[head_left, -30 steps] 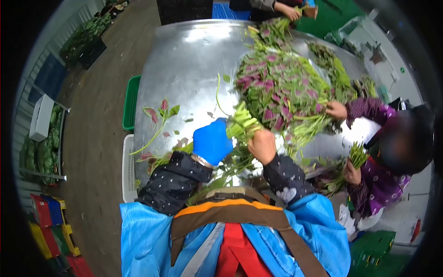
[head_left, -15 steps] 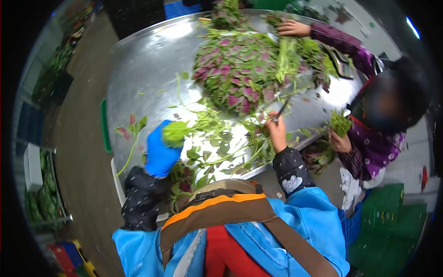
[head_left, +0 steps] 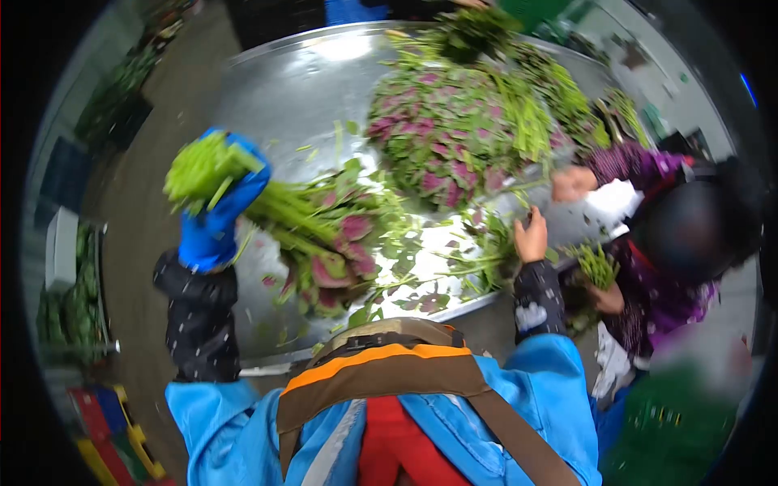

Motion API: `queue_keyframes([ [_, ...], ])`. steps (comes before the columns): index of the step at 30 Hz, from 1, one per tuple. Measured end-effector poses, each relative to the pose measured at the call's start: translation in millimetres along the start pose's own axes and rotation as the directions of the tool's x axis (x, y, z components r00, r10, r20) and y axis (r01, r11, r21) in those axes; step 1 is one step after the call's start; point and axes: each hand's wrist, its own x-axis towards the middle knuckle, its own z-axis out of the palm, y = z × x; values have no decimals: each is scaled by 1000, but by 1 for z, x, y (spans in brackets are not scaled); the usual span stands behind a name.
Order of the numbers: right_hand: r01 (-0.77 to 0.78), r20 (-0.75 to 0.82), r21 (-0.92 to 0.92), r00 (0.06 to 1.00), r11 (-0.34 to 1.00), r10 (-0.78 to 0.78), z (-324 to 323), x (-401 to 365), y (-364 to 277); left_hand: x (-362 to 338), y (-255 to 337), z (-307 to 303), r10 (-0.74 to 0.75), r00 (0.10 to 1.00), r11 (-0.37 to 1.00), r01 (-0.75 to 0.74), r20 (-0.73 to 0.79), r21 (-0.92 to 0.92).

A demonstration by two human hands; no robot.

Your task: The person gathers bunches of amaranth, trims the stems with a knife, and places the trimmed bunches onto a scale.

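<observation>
My left hand, in a blue glove, grips a bunch of red-and-green amaranth by its stems. The pale cut ends jut out past the glove to the left, and the leaves hang toward the middle of the table. My bare right hand is closed near the table's front edge, around a small knife of which little more than a dark sliver shows. Loose stems and leaves lie just left of that hand. Beyond them rises a big pile of amaranth.
A metal table carries the greens. At the right, a co-worker in a purple patterned top holds a small bunch in one hand; the other hand is over the table. Green crates stand at lower right, colored crates at lower left.
My left hand has moved left and up, and the bunch's leaves now show fully over the table. The co-worker's far hand has come off the pile toward the front. The view has shifted slightly.
</observation>
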Motion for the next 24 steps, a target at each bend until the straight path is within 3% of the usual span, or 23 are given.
queue_keyframes([
  [1,155,-41,329,988,932,-150,-12,-2,-40,3,3,7,-52,996,996,46,-74,-78],
  [2,178,-11,571,978,801,-209,-36,-5,-96,6,-3,16,-121,980,952,69,-160,-299],
  [3,217,32,732,936,645,-350,-55,-6,-139,15,-11,12,-12,1000,993,10,-11,-114],
  [4,230,30,853,875,469,-484,-76,-8,-183,14,-4,29,-133,991,899,105,-35,-425],
  [5,278,46,869,778,409,-627,-90,-4,-219,15,-6,39,-112,991,936,79,-77,-343],
  [8,501,-92,822,584,269,-807,-62,-14,-300,22,3,62,-20,990,989,-1,-141,-147],
  [9,477,-30,837,528,267,-848,-34,-24,-311,21,7,67,-92,977,951,29,-193,-308],
  [10,247,105,926,556,285,-825,-10,-44,-316,19,11,70,-166,959,886,42,-231,-462],
  [11,168,180,927,583,335,-792,-17,-53,-316,19,11,70,-167,949,906,41,-267,-421],
  [12,88,260,920,596,383,-760,-25,-62,-317,17,7,67,-212,934,864,40,-289,-502],
  [13,165,204,907,630,386,-749,-30,-72,-319,14,-2,63,-263,913,814,37,-311,-579],
  [14,116,289,869,670,482,-683,-42,-81,-320,8,-7,59,-322,891,756,37,-321,-654],
  [16,257,242,812,670,525,-702,-22,-92,-314,-5,-6,53,-462,854,647,139,-241,-750],
  [18,336,332,732,583,592,-741,-18,-93,-301,-15,-29,27,-400,883,586,40,-246,-809],
  [19,511,365,542,573,667,-734,-1,-89,-290,-27,-63,0,-390,882,644,55,-266,-763],
  [20,690,450,294,510,661,-733,29,-78,-268,-31,-73,-15,-475,736,742,40,-483,-669],
  [21,816,597,61,432,575,-676,48,-66,-251,-54,-101,-35,-493,713,736,37,-498,-676],
  [23,915,629,-40,335,401,-701,53,-56,-228,-81,-124,-54,-593,630,690,76,-502,-719],
  [24,930,510,-23,327,367,-796,30,-57,-234,-93,-119,-57,-679,556,639,127,-479,-759],
])
